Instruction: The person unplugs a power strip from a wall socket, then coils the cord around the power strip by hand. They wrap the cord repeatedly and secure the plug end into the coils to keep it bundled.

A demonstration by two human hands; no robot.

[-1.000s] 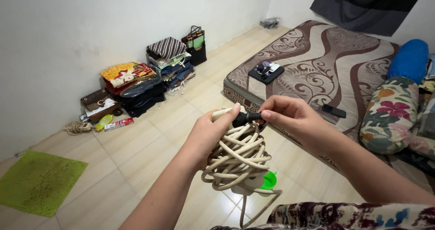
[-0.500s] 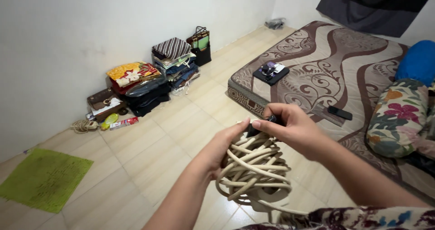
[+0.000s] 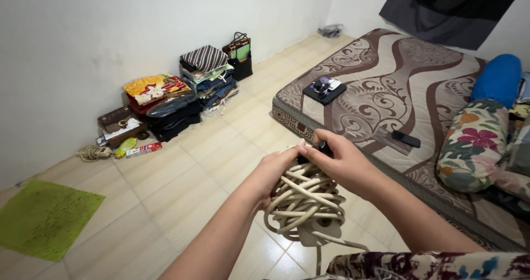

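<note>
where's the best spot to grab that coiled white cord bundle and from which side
Grip the cord bundle around its middle, from the left side, as the left hand does now. The loops are loose, so a wrap across them keeps them together. The right hand pinches the black plug on top.

Tiled floor point(image 3: 182, 175), green mat point(image 3: 47, 219)

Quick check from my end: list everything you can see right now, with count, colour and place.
cable bundle: one, cream, coiled, in both hands
plug: one, black, under right fingers
mattress: one, brown patterned, right
phone: one, black, on mattress
pillow: one, floral, right edge
folded clothes: several stacks, mixed colours, by wall
mat: one, green, lower left
left hand: gripping bundle
right hand: holding plug atop bundle
</note>
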